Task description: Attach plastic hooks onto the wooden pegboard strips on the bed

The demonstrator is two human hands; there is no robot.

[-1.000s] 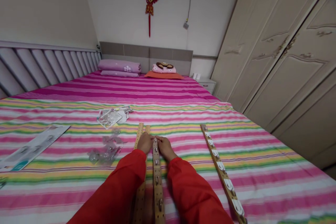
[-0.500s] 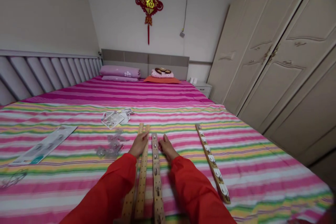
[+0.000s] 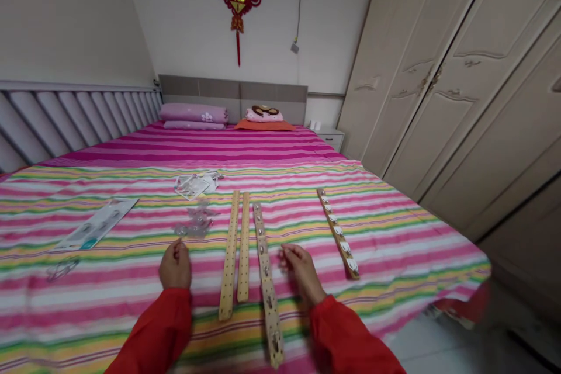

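My left hand [image 3: 175,266] is closed, with curled fingers, just below a small heap of clear plastic pieces [image 3: 199,221]. What it holds, if anything, I cannot make out. My right hand [image 3: 301,269] hovers with fingers bent together, right of a wooden strip with metal hooks [image 3: 268,283]; its inside is hidden. Between my hands lie a longer bare wooden strip with rows of holes [image 3: 229,263] and a shorter holed strip [image 3: 243,257]. Farther right rests a wooden strip with white hooks [image 3: 337,231].
A striped sheet covers the bed [image 3: 149,181]. On the left lie a flat clear package [image 3: 99,225] and a thin looped item [image 3: 62,269]. Small packets [image 3: 199,184] sit beyond the plastic pieces. A wardrobe [image 3: 421,117] stands right, a railing [image 3: 79,117] left.
My left hand has left the bare strips and moved left, toward the plastic pieces. My right hand has moved away from the metal-hook strip, to the right. The view has shifted.
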